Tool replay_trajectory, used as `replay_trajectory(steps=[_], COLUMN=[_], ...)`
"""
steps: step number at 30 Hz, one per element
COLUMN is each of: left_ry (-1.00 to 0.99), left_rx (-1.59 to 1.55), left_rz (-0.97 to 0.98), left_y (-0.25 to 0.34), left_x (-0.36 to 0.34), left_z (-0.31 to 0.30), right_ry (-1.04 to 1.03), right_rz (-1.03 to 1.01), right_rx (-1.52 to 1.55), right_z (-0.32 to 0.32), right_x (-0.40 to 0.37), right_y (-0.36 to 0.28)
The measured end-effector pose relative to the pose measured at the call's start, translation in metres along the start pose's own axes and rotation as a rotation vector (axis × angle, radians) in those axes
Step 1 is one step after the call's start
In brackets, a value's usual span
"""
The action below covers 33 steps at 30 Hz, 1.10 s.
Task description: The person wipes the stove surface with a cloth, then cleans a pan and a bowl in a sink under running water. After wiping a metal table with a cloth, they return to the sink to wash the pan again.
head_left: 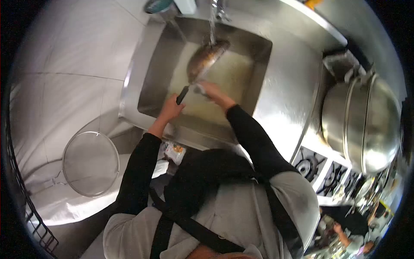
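A frying pan (207, 60) with a browned, shiny surface is tilted in the metal sink (261, 64), under water running from the tap (222, 13). Its black handle (183, 95) is in my left hand (172, 108), whose fingers are wrapped round it. My right hand (213, 93) is close to where handle and pan join, closed on a small greyish thing (199, 89) too blurred to name. Cloudy, yellowish water (233, 82) covers the bottom of the sink.
A round mesh strainer (90, 164) is at the left, over a white covered surface (64, 211). Large metal bowls (360, 123) stand on the right, beyond the steel drainboard (284, 86). Stove burners (308, 166) lie below them. Another person (349, 228) works at the lower right.
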<state>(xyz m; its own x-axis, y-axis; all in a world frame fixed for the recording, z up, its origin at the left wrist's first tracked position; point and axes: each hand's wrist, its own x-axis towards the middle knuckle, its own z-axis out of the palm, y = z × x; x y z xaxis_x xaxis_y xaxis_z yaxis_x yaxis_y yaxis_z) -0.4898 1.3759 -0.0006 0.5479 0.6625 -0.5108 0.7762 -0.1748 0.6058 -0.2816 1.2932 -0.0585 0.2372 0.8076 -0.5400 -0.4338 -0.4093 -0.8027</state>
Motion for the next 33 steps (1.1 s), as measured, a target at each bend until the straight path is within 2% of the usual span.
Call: replay_trajectory(steps=[1,3,4,5,7,9,11,13,14,15,17,19,21,22,24,25,27,28,31,33], left_ry=[0.048,0.213,0.174,0.2,0.198,0.223,0.262,0.285,0.295,0.289,0.268,0.271,0.279,0.3,0.319,0.327,0.339,0.339,0.311,0.298], left_rx=[-0.016,0.375,0.352,0.34,0.414,0.459,0.607,0.768,0.83,0.819,0.855,0.874,0.905,0.873,0.844,0.844,0.845,0.815,0.738,0.695], left_rz=[0.011,0.093,0.002,-0.001,-0.026,0.03,0.12,0.169,0.182,0.184,0.166,0.169,0.181,0.202,0.226,0.206,0.184,0.161,0.112,0.096], left_y=[-0.001,-0.004,0.003,0.002,-0.001,0.009,0.011,0.009,0.014,0.019,0.028,0.036,0.042,0.041,0.041,0.04,0.041,0.041,0.039,0.024], left_x=[0.002,0.0,-0.002,0.003,0.013,0.016,0.024,0.039,0.044,0.049,0.057,0.061,0.063,0.065,0.064,0.062,0.058,0.055,0.04,0.032], left_z=[-0.008,-0.013,-0.022,-0.026,-0.025,-0.036,-0.043,-0.053,-0.061,-0.067,-0.079,-0.083,-0.083,-0.083,-0.082,-0.081,-0.083,-0.083,-0.08,-0.08], right_ry=[-0.048,-0.119,-0.123,-0.121,-0.21,-0.506,-0.311,-0.347,-0.497,-0.492,-0.332,-0.362,-0.55,-0.543,-0.64,-0.639,-0.53,-0.53,-0.316,-0.08], right_rz=[-0.061,-0.164,-0.102,-0.035,-0.12,-0.262,-0.135,-0.284,-0.313,-0.304,-0.008,-0.061,0.052,0.05,-0.127,-0.131,0.075,0.076,-0.359,-0.663], right_rx=[-0.206,-0.455,-0.434,-0.408,0.116,0.452,0.321,0.031,-0.014,-0.021,-0.394,-0.38,-0.28,-0.273,-0.052,-0.052,-0.11,-0.108,-1.278,-2.049], right_z=[-0.018,-0.032,-0.029,-0.023,0.031,0.058,0.066,0.023,-0.017,-0.028,-0.037,-0.039,-0.041,-0.047,-0.058,-0.051,-0.029,-0.031,-0.043,-0.062], right_x=[-0.013,-0.001,0.003,0.003,-0.01,0.041,0.053,0.11,0.148,0.141,0.117,0.105,0.096,0.104,0.13,0.113,0.06,0.065,0.088,0.126], right_y=[-0.023,-0.081,-0.105,-0.128,-0.205,-0.247,-0.282,-0.265,-0.247,-0.248,-0.256,-0.255,-0.259,-0.254,-0.24,-0.249,-0.273,-0.27,-0.255,-0.248])
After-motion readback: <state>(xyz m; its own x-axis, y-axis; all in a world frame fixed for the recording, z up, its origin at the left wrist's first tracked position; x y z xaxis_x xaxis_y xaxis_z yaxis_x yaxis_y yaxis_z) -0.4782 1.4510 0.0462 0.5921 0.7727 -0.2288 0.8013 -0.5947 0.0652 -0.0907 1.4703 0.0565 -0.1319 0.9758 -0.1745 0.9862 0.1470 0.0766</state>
